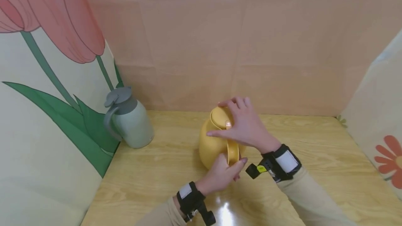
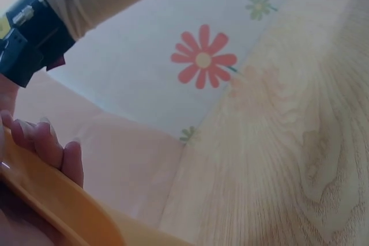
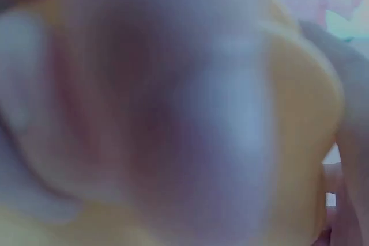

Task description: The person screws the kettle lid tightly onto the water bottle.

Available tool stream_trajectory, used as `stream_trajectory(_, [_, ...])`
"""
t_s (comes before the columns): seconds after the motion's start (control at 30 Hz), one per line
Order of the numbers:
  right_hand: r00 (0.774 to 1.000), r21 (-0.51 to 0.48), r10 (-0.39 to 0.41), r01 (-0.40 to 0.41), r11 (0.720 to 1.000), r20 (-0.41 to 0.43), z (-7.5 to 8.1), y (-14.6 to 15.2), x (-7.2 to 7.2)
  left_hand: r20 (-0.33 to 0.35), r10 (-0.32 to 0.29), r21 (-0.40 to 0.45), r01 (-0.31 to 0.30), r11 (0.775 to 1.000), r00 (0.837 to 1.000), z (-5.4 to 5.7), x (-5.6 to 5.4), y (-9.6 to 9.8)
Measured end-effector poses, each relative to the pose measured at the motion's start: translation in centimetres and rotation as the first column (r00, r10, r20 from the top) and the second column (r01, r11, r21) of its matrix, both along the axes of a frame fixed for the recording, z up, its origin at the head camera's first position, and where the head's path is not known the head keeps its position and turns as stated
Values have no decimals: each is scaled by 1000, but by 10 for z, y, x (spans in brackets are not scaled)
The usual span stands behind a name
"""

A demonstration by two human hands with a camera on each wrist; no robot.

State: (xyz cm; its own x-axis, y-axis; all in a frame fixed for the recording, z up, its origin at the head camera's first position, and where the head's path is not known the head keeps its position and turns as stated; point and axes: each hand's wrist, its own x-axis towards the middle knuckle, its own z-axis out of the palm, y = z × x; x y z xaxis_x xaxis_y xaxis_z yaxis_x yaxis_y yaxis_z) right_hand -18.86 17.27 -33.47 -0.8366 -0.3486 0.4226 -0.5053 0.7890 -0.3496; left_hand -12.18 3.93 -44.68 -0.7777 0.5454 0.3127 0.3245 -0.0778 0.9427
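A yellow thermos jug (image 1: 207, 145) stands on the wooden table, its round lid (image 1: 221, 115) on top. My left hand (image 1: 220, 175) grips the jug's handle (image 1: 233, 151) low down, with the thumb across it. In the left wrist view, the handle (image 2: 63, 200) runs along the lower left edge. Over the top of the jug, my right hand (image 1: 243, 125) spans the lid with thumb and fingers curled at opposite sides of its rim. The right wrist view is mostly filled by blurred fingers, with the yellow jug (image 3: 300, 108) behind them.
A pale green thermos jug (image 1: 135, 125) with a grey lid and handle stands at the table's left edge. Behind the wooden table (image 1: 314, 156) rises a pinkish-brown backdrop (image 1: 194, 44). Flower-printed sheets flank both sides.
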Motion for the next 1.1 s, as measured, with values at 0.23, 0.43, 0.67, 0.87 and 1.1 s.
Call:
stream_trajectory(0.23, [957, -303, 29, 63, 951, 288, 6, 35, -3, 15, -2, -21, 3, 1000, 1000, 4, 1, 1])
stream_trajectory(0.43, [876, -438, 155, 69, 896, 456, -28, 73, 3, -4, -8, -27, 8, 1000, 1000, 3, 1, 3])
stream_trajectory(0.67, [826, -537, 181, 165, 827, 533, -95, 89, 27, -6, 1, 37, -1, 999, 1000, 5, 3, 5])
stream_trajectory(0.87, [844, -503, 121, 191, 843, 522, -134, 90, 41, 54, 75, 215, -85, 973, 996, 14, 7, 6])
stream_trajectory(1.1, [937, -414, 50, 104, 904, 345, -155, 71, 46, 51, 252, 152, -257, 954, 966, 21, 9, 8])
